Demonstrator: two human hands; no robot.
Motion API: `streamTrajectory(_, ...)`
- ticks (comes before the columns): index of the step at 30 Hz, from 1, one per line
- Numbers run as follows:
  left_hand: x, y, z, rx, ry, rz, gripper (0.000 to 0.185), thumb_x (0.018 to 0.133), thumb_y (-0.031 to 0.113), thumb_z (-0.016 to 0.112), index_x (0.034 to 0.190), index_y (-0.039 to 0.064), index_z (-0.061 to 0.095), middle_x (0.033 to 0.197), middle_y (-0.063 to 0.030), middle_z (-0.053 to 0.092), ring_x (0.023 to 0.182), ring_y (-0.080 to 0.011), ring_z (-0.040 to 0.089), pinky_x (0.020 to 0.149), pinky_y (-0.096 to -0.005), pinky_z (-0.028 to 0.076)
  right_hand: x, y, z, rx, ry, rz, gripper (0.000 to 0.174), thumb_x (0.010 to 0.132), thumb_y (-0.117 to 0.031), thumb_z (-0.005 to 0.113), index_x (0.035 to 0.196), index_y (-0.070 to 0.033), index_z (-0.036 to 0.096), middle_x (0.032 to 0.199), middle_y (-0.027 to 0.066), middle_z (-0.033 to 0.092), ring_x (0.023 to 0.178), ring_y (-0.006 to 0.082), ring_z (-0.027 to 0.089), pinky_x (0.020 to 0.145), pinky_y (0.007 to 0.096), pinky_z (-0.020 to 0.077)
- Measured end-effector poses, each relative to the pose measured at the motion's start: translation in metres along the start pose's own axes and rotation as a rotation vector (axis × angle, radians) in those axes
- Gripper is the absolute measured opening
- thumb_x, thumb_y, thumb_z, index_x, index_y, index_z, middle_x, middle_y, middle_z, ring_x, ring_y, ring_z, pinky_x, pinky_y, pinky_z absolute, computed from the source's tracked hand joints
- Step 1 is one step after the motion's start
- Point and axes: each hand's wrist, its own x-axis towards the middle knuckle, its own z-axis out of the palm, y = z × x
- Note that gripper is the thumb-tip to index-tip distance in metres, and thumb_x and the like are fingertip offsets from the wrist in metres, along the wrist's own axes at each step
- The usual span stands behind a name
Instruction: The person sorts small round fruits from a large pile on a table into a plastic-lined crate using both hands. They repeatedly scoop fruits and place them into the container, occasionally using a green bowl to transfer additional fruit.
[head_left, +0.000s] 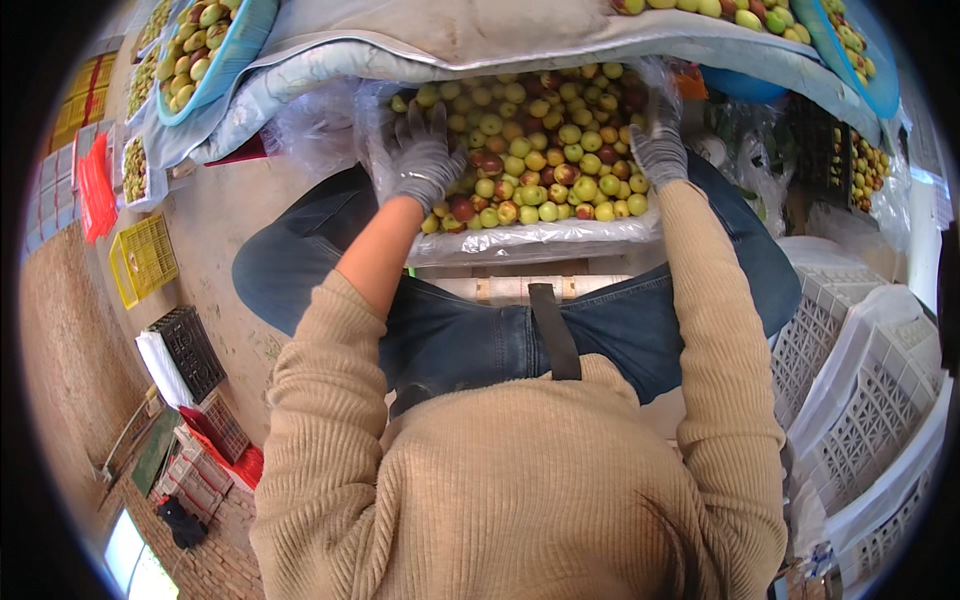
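Note:
A crate lined with clear plastic (540, 234) stands between my knees, full of green and reddish-brown jujube fruits (551, 161). My left hand (426, 161), in a grey knit glove, rests palm down at the crate's left side, its fingers spread over the fruit and the liner. At the right side my right hand (661, 150), gloved likewise, lies along the edge by the bunched liner; its thumb points inward over the fruit. Whether its fingers pinch the plastic is hard to tell. The crate's far edge is hidden under the padded cloth.
A cloth-covered table (450, 34) lies just beyond the crate, with blue baskets (251, 56) of fruit at its sides. White plastic crates (847, 352) are stacked at my right. On the floor at left are a yellow crate (144, 259) and a black crate (187, 352).

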Motion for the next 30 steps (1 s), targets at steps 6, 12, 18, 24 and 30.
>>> streamTrajectory(6,-0.033,0.016,-0.019,-0.062,0.038,0.043,0.080,0.079,0.044,0.062,0.144,0.009,0.030,0.146,-0.0209,0.028,0.135,-0.0393,0.025,0.113,-0.0499,0.013,0.003,0.012,-0.002,0.017,-0.047,0.415,0.061,0.085,-0.032,0.056,0.137,-0.006,0.041,0.136,0.0216,0.043,0.127,0.0362,0.040,0.108,0.0395,0.0317)
streamTrajectory(12,-0.070,0.049,-0.008,-0.201,-0.032,0.648,0.065,0.082,0.044,0.060,0.139,0.019,0.041,0.151,-0.0178,0.019,0.140,-0.0365,0.016,0.111,-0.0538,0.014,0.007,-0.026,-0.031,-0.281,0.315,0.284,0.044,0.085,-0.030,0.055,0.121,-0.004,0.055,0.118,0.0188,0.056,0.108,0.0348,0.054,0.092,0.0436,0.0442)
streamTrajectory(18,-0.041,0.050,-0.090,-0.484,0.052,0.778,0.051,0.080,0.027,0.064,0.127,0.012,0.053,0.134,-0.0201,0.046,0.123,-0.0344,0.045,0.101,-0.0464,0.037,0.039,-0.078,-0.103,-0.017,0.757,-0.080,0.037,0.084,-0.022,0.058,0.116,-0.004,0.059,0.110,0.0158,0.058,0.105,0.0330,0.054,0.096,0.0432,0.0409)
streamTrajectory(24,0.078,0.135,-0.226,-0.546,0.588,0.862,0.044,0.078,0.020,0.065,0.120,0.011,0.056,0.125,-0.0156,0.053,0.117,-0.0322,0.050,0.096,-0.0437,0.040,0.105,-0.097,-0.150,-0.441,0.467,0.139,0.074,0.080,-0.043,0.063,0.137,-0.003,0.039,0.136,0.0235,0.043,0.126,0.0398,0.039,0.109,0.0455,0.0276)
streamTrajectory(30,0.193,0.256,-0.296,-0.099,0.266,0.762,0.066,0.080,0.055,0.060,0.138,0.027,0.043,0.142,-0.0123,0.039,0.139,-0.0330,0.023,0.110,-0.0607,0.014,0.158,-0.104,-0.164,-0.568,0.077,0.579,0.091,0.081,-0.069,0.046,0.146,-0.008,0.025,0.150,0.0164,0.026,0.135,0.0374,0.027,0.110,0.0557,0.0175)
